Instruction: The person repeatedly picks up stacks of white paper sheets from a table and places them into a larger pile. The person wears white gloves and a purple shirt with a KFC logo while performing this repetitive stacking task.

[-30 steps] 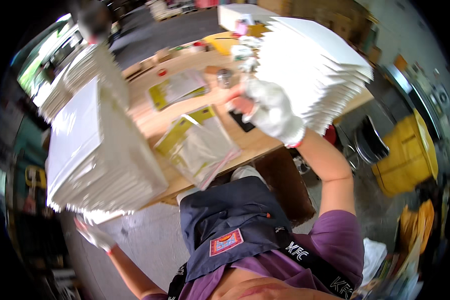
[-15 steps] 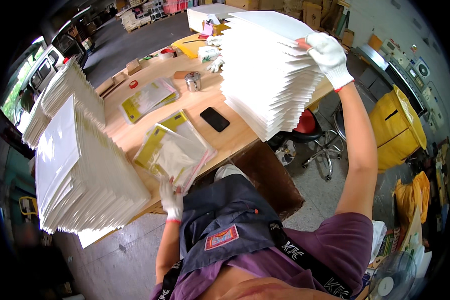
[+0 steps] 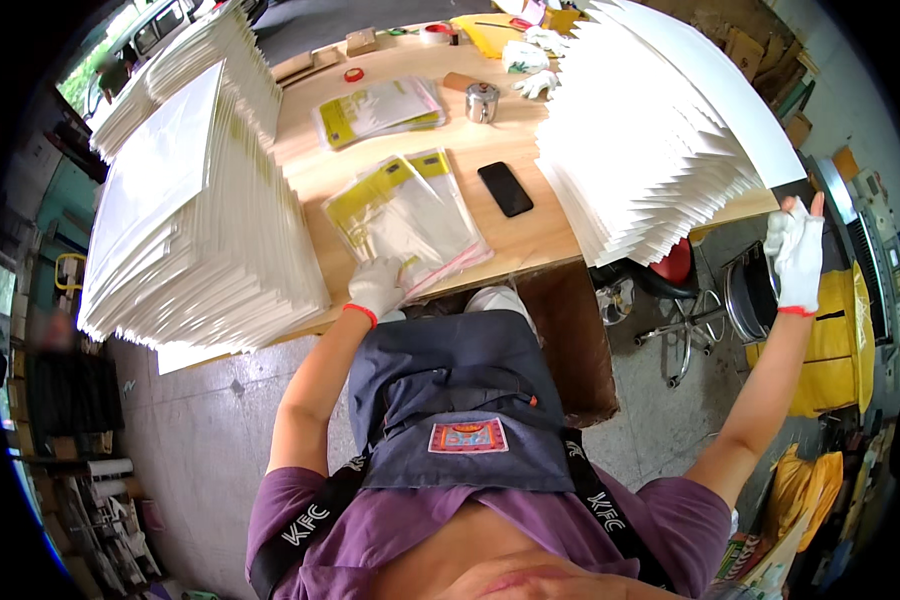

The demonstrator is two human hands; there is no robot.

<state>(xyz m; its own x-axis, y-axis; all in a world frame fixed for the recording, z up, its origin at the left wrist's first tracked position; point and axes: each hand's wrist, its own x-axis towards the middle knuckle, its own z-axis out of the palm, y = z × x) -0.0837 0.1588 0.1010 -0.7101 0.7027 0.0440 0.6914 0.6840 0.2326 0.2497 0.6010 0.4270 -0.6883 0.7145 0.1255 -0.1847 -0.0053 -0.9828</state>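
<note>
My left hand [image 3: 375, 287], in a white glove with a red cuff, is closed at the near edge of a pile of clear plastic bags [image 3: 410, 215] with yellow-green printing. Its fingertips are partly hidden against the film. At the right, my gloved right hand [image 3: 796, 255] is raised just below the corner of a large white sheet [image 3: 715, 75]. Thumb and forefinger, bare at the tips, stand apart; the other fingers curl in. That sheet juts out past the right side of a tall, fanned stack of white sheets [image 3: 640, 150].
Tall stacks of bagged white sheets [image 3: 205, 240] stand at the table's left. Farther back are more printed bags [image 3: 380, 108], a metal cup [image 3: 481, 102], a phone [image 3: 505, 189], gloves [image 3: 538, 84] and tape [image 3: 436, 33]. A stool [image 3: 675, 265] and yellow sack [image 3: 835, 345] stand right.
My right hand has come down and outward from the stack's top, and the top sheet now sticks out to the right. My left hand has moved slightly farther onto the bags. The view has shifted.
</note>
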